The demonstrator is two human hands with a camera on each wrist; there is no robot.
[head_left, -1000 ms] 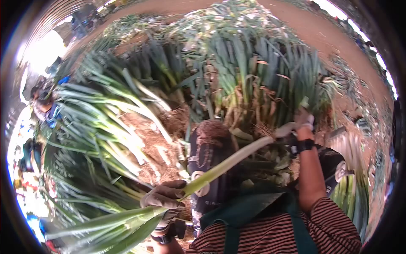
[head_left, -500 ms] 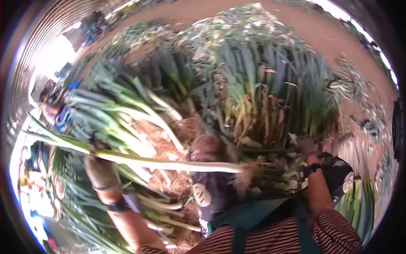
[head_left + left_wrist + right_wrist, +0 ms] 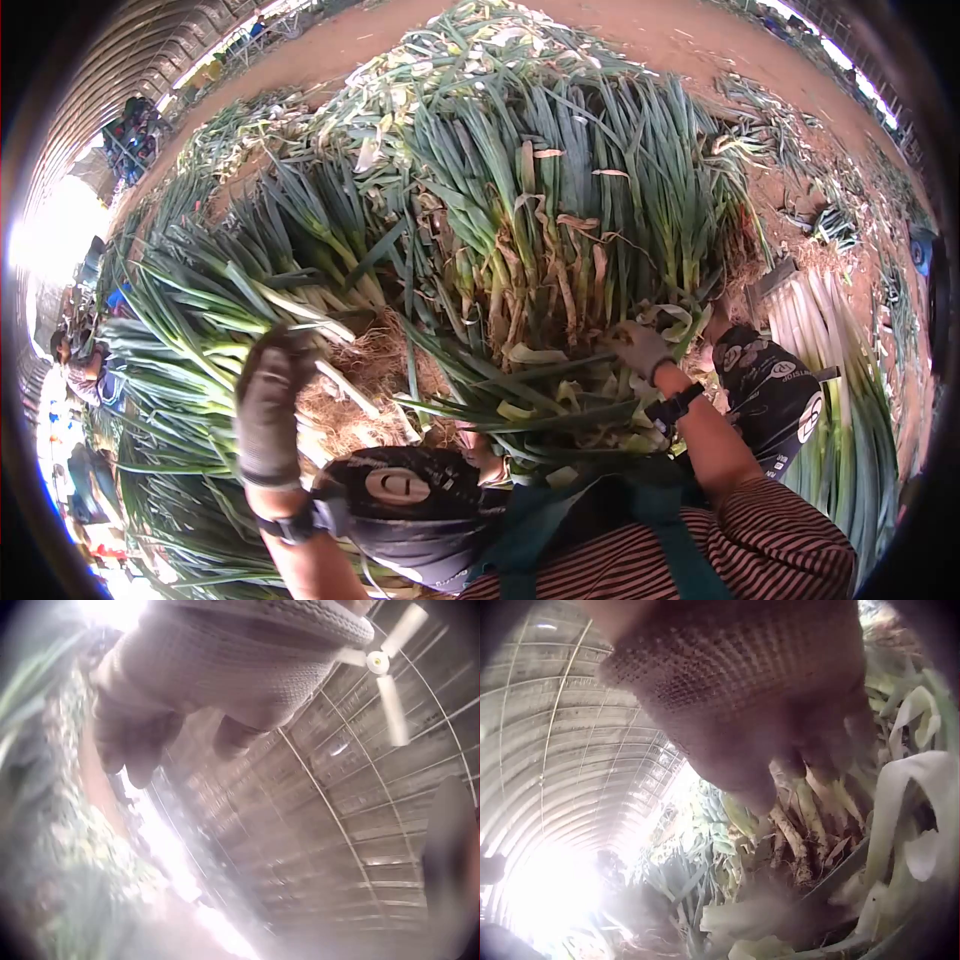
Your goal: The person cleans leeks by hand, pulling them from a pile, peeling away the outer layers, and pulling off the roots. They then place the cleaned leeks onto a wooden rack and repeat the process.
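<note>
Left hand (image 3: pixel 270 400) hangs loose, nothing in it; right hand (image 3: pixel 642 350) is by standing leeks (image 3: pixel 580 165), grip can't tell; tight packing probably props them upright

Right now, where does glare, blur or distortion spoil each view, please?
Head: fisheye bending with black corners, glare at far left, standing leeks fairly sharp. Left wrist: glare at top and in a lower streak, leaves at left blurred, left hand soft. Right wrist: white glare at lower left, right hand shadowed.
</note>
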